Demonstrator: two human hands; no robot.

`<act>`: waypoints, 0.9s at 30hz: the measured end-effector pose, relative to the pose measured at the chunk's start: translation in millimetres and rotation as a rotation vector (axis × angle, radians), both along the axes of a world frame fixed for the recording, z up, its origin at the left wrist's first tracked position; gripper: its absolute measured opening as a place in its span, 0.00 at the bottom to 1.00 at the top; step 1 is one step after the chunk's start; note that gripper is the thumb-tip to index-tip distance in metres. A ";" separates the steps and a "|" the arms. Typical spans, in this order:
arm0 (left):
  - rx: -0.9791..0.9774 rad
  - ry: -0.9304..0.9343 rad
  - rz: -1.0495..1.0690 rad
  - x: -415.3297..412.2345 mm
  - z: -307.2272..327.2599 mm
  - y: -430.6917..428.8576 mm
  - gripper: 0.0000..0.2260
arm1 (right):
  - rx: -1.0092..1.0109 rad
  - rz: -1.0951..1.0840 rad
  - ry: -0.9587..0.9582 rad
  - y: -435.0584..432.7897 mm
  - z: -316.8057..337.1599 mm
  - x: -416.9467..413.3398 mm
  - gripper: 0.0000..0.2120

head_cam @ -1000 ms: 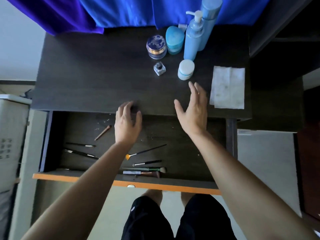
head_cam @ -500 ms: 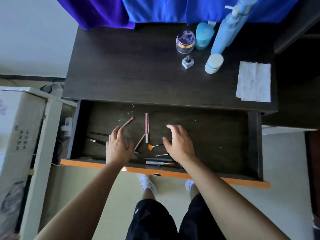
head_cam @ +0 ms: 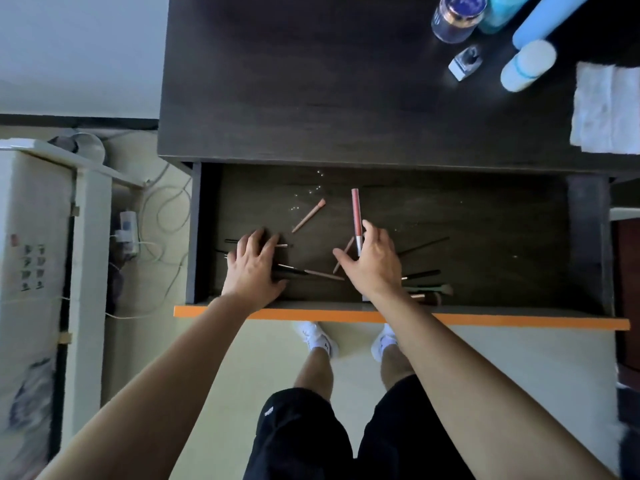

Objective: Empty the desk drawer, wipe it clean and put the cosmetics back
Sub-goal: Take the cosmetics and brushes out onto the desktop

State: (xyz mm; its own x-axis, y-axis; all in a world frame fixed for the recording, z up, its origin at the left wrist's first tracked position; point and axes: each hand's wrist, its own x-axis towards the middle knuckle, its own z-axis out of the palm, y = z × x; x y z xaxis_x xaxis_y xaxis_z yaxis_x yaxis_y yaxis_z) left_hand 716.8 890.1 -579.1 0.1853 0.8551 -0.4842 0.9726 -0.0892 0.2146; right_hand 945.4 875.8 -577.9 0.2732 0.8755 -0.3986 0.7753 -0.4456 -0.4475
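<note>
The dark desk drawer [head_cam: 502, 216] with an orange front edge [head_cam: 485, 320] stands pulled out. Several thin makeup brushes [head_cam: 424, 273] and pencils lie scattered on its floor, plus a pink lip gloss tube [head_cam: 356, 216] and a pink pencil [head_cam: 308, 216]. My left hand [head_cam: 252, 265] rests palm down with spread fingers over dark brushes at the drawer's left. Over the middle, my right hand [head_cam: 374, 265] has its fingers apart and touches the lower end of the lip gloss tube. Neither hand grips anything that I can see.
On the desk top [head_cam: 311, 81] at the back right stand a purple-lidded jar [head_cam: 457, 15], a small square bottle [head_cam: 465, 62], a white-capped bottle [head_cam: 526, 64] and blue bottles. A white wipe [head_cam: 606, 109] lies at the right edge. A white cabinet [head_cam: 45, 237] and cables stand to the left.
Both hands came down from the desk edge into the drawer and spread over the brushes. The view dropped and moved closer to the drawer.
</note>
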 end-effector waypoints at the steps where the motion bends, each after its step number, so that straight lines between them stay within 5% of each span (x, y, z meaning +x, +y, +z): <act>1: 0.014 -0.005 -0.015 -4.4 -2.4 2.5 0.41 | -0.011 -0.018 -0.020 0.9 -1.3 -1.5 0.36; 11: 0.225 -0.207 0.018 -5.6 -19.3 8.5 0.10 | -0.052 -0.095 -0.001 6.9 -12.8 -5.2 0.19; 22: 0.148 -0.253 0.076 13.8 -23.5 18.2 0.05 | -0.097 -0.138 0.074 8.3 -14.0 -9.6 0.09; 27: 0.045 -0.461 0.351 17.2 -11.3 22.7 0.02 | -0.040 -0.146 0.131 6.1 -7.0 -3.4 0.07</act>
State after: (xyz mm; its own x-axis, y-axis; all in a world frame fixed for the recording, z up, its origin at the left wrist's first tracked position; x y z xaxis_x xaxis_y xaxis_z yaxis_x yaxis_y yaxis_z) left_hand 734.0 912.8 -590.4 0.0703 0.9215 -0.3820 0.7525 0.2024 0.6267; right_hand 942.0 881.9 -584.9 0.3393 0.8131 -0.4730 0.6378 -0.5685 -0.5197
